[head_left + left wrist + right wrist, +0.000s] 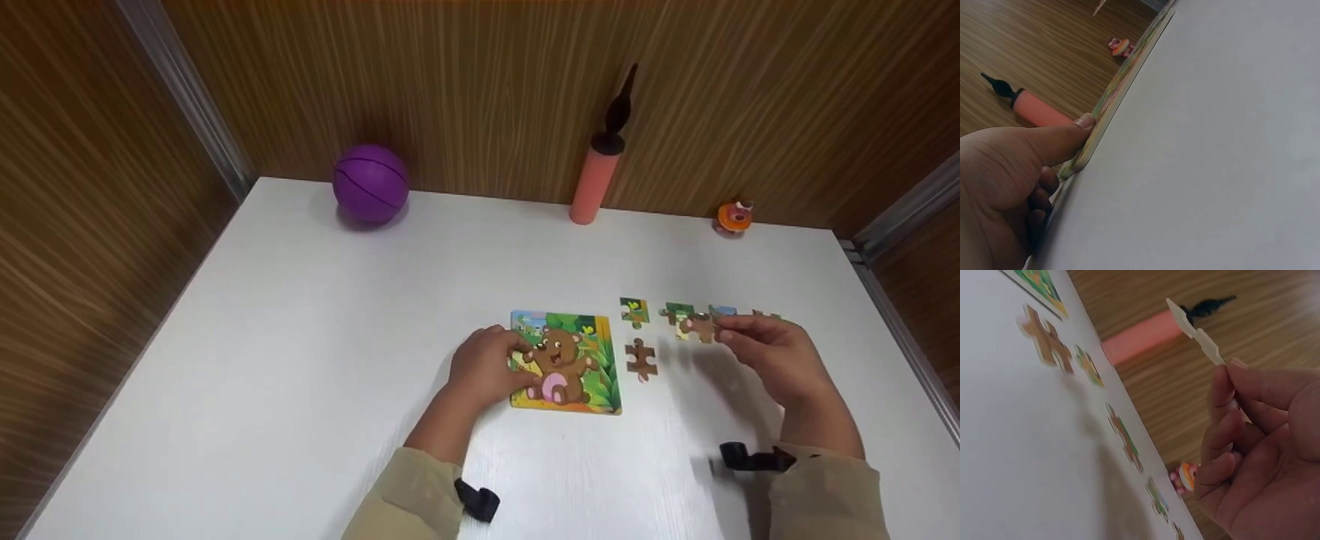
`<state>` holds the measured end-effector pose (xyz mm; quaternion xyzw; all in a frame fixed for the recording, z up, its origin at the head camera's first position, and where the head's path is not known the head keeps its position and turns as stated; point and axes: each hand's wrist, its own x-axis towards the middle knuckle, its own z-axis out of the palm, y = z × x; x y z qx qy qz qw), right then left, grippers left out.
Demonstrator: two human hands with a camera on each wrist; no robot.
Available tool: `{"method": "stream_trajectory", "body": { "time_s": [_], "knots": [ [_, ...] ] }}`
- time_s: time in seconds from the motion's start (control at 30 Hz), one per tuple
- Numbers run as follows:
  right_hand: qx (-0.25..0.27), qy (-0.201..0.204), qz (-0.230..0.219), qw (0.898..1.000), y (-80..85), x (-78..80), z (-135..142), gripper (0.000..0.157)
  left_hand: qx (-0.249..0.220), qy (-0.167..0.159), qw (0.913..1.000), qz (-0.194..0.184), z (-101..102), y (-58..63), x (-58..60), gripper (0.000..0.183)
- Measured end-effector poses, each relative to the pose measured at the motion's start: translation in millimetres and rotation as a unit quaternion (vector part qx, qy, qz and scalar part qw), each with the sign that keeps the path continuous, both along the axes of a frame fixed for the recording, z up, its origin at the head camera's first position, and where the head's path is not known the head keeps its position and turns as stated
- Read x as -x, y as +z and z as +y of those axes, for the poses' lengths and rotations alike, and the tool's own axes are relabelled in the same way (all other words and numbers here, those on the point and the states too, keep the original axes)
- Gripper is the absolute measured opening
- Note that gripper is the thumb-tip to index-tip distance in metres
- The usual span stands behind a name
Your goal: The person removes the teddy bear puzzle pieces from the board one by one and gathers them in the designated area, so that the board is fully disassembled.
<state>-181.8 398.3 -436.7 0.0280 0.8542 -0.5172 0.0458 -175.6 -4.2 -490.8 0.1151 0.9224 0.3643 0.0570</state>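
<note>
A square puzzle board with a brown bear picture lies flat on the white table. My left hand grips its left side, with the thumb on the board's edge in the left wrist view. Above the table, my right hand pinches a puzzle piece between thumb and fingertips. The right wrist view shows that piece nearly edge-on, its pale side visible. A brown puzzle piece and a green and yellow one lie right of the board.
More loose pieces, among them a green one and a blue one, lie in a row partly behind the right hand. Along the back wall are a purple ball, a pink hand pump with a black nozzle and a small orange-ringed toy.
</note>
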Motion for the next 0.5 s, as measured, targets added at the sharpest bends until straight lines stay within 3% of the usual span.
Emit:
{"method": "stream_trajectory", "body": {
  "time_s": [0.23, 0.5],
  "knots": [
    [0.021, 0.013, -0.04, 0.999, -8.7, -1.7, 19, 0.02, -0.005, -0.001, 1.0, 0.002, 0, -1.1, -0.3, 0.041],
    [-0.071, 0.035, -0.068, 0.995, -15.9, 1.5, 19, 0.036, -0.007, -0.003, 1.0, 0.007, -1, -2.3, -0.2, 0.041]
  ]
}}
